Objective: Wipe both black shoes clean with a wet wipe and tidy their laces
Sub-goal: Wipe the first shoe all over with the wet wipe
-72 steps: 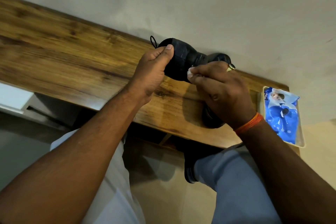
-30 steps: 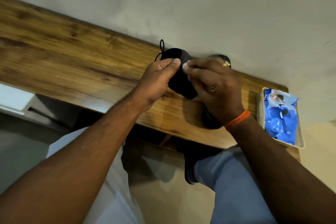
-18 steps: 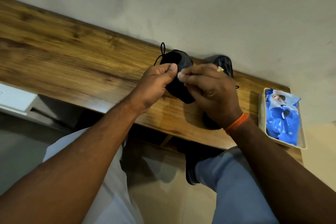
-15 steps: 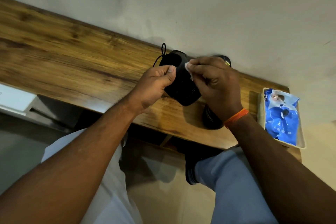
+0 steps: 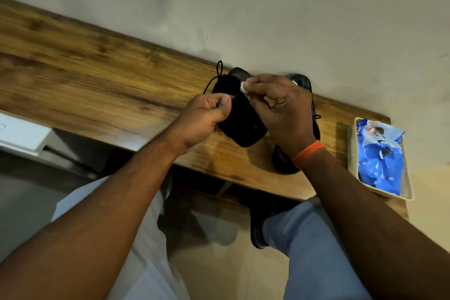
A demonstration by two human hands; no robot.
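One black shoe point(image 5: 239, 117) is held up over the wooden shelf point(image 5: 97, 75), sole side towards me, its lace loop point(image 5: 219, 69) sticking up at the far end. My left hand point(image 5: 207, 114) grips the shoe's left edge with curled fingers. My right hand point(image 5: 280, 107) pinches a small white wet wipe point(image 5: 244, 87) against the shoe's upper right side. The second black shoe point(image 5: 299, 129) stands on the shelf behind my right hand, mostly hidden by it.
A blue pack of wet wipes point(image 5: 378, 156) lies in a pale tray point(image 5: 407, 192) at the shelf's right end. The wall runs close behind the shelf. My legs and a dark shoe on my foot point(image 5: 255, 231) are below the shelf's front edge.
The shoe has been turned in my left hand so its dark sole side faces me. My right hand with the wipe has shifted along the shoe's upper edge.
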